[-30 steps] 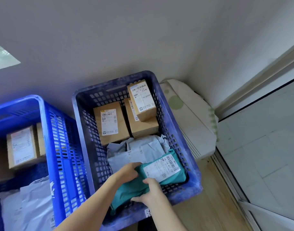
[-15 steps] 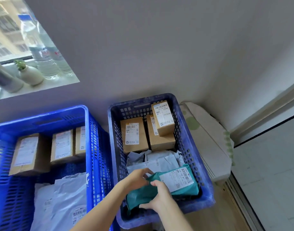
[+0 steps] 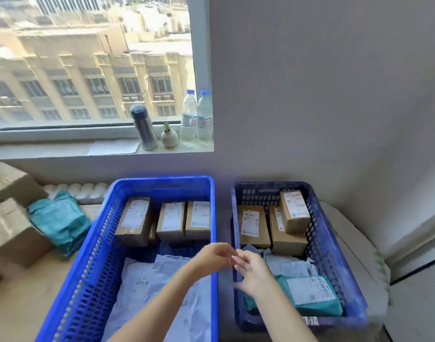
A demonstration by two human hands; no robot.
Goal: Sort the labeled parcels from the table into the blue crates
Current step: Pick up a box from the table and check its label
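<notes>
Bright blue crate (image 3: pixel 212 218); navy crate (image 3: pixel 320 233); teal parcel (image 3: pixel 310 307), white label.

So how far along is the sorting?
Well along, it seems. Done: the left crate holds three boxes and grey mailers; the right crate holds three more, plus a teal parcel. In hand: nothing; the left hand and right hand hover empty between the crates. Left: a second teal parcel and cardboard boxes on the table.

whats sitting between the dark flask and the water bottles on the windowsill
A small white pot with a green plant, between the flask and the two water bottles, seen in the head view.
</notes>
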